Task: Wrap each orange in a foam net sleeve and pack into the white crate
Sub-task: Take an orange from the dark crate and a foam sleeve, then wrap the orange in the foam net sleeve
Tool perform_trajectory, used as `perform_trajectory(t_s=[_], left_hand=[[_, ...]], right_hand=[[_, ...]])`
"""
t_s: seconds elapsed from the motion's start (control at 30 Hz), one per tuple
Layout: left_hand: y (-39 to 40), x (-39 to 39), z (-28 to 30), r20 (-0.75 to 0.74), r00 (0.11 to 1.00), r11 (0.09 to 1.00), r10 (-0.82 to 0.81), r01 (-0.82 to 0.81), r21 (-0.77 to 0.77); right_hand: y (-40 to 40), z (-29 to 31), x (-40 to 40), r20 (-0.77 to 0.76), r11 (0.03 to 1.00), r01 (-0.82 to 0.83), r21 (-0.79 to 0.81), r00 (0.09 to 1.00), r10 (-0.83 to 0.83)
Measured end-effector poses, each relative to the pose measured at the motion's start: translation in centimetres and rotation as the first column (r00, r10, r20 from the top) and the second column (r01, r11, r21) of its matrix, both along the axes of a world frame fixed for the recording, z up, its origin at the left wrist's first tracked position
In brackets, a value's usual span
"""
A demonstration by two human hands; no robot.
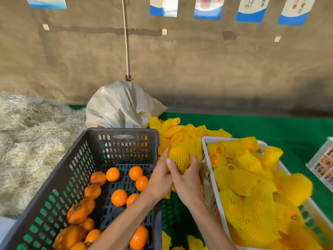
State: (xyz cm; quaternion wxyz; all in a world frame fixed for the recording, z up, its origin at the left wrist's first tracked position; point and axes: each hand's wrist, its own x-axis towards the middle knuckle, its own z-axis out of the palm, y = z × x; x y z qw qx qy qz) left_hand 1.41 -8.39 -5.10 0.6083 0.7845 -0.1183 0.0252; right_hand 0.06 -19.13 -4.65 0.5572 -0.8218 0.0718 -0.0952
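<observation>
Both hands, left [160, 175] and right [187, 179], grip a netted orange [179, 157]; tug the net fully over before crating [205, 141].

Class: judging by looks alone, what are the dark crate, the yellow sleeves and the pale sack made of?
Dark crate: moulded plastic, matt, with slotted walls.
Yellow sleeves: soft foam netting, seemingly; the open mesh stretches over fruit.
Pale sack: probably woven plastic; crinkled, faintly shiny.
</observation>
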Motion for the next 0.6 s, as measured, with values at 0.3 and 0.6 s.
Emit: perform_trajectory(t_s=[0.3,0.6], left_hand=[[-3.1,1.1,1.8,0.001,0.989,0.989,-0.146,0.146,-0.023],[0.5,4.6,1.2,-0.035,0.987,0.986,0.156,-0.153,0.073]], right_hand=[[-10.8,1.9,2.2,0.312,0.73,0.443,-0.52,0.894,-0.321],[-16.4,2.3,5.5,-0.1,0.487,0.008,-0.873,0.975,-0.197]])
